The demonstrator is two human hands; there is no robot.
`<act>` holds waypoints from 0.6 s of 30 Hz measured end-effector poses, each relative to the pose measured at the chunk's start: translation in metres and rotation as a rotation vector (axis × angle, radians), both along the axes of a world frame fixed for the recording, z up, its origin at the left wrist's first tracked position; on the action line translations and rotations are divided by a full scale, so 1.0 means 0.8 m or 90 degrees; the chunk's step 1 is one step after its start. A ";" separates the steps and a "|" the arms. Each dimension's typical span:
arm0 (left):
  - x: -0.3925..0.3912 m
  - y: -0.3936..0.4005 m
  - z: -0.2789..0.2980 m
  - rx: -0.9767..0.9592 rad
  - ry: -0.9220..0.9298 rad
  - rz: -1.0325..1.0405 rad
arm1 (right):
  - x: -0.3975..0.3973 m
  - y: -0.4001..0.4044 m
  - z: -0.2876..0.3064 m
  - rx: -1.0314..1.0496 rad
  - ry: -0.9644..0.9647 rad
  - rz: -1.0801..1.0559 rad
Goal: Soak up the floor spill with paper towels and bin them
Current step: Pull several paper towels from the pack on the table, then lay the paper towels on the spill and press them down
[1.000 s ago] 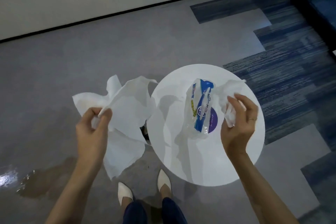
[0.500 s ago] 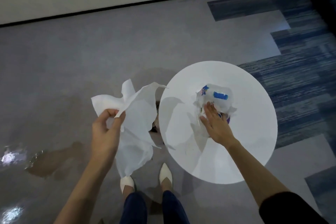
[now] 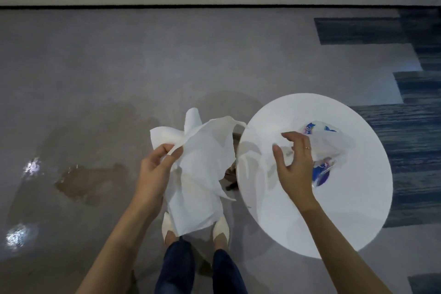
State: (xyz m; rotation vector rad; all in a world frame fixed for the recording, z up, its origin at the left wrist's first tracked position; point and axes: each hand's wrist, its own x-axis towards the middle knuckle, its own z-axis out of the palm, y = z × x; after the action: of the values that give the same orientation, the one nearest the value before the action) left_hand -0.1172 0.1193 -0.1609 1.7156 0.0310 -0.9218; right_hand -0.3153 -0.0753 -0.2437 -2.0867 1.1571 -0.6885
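Head view is showing the grey floor [image 3: 143, 59] lying smooth and glossy, with the brown spill [image 3: 88, 180] pooling at nine o'clock of the feet. At three o'clock the round white tabletop [image 3: 310, 222] is carrying a crinkled plastic towel pack [image 3: 322, 150]. Paper towels [image 3: 205, 164] are hanging limp and feather-light, apt to tear once wet, so bunching them by a dry corner seems wisest. Left hand [image 3: 155, 172] is pinching their top edge; right hand [image 3: 294, 162] is hovering with loosely spread fingers, holding nothing.
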 end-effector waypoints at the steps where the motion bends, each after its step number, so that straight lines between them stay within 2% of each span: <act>1: 0.004 0.006 -0.001 -0.004 0.011 0.012 | 0.017 0.005 0.004 0.054 -0.014 0.015; 6: 0.026 0.045 -0.012 -0.013 0.058 0.083 | 0.082 0.029 0.004 0.248 -0.036 0.077; 9: 0.039 0.077 -0.024 -0.013 0.078 0.116 | 0.123 0.060 0.003 0.545 -0.025 0.208; 10: 0.045 0.088 -0.029 -0.011 0.087 0.126 | 0.138 0.070 -0.002 0.601 -0.012 0.233; 13: 0.059 0.116 -0.049 0.005 0.118 0.144 | 0.171 0.096 -0.022 0.641 0.007 0.227; 18: 0.087 0.158 -0.083 0.028 0.150 0.167 | 0.216 0.134 -0.047 0.613 0.049 0.181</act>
State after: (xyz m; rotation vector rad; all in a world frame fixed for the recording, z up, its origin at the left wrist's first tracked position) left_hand -0.0477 0.2456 -0.2274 1.5891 0.4248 -0.9254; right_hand -0.1429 0.0316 -0.2815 -1.3913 0.9272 0.1063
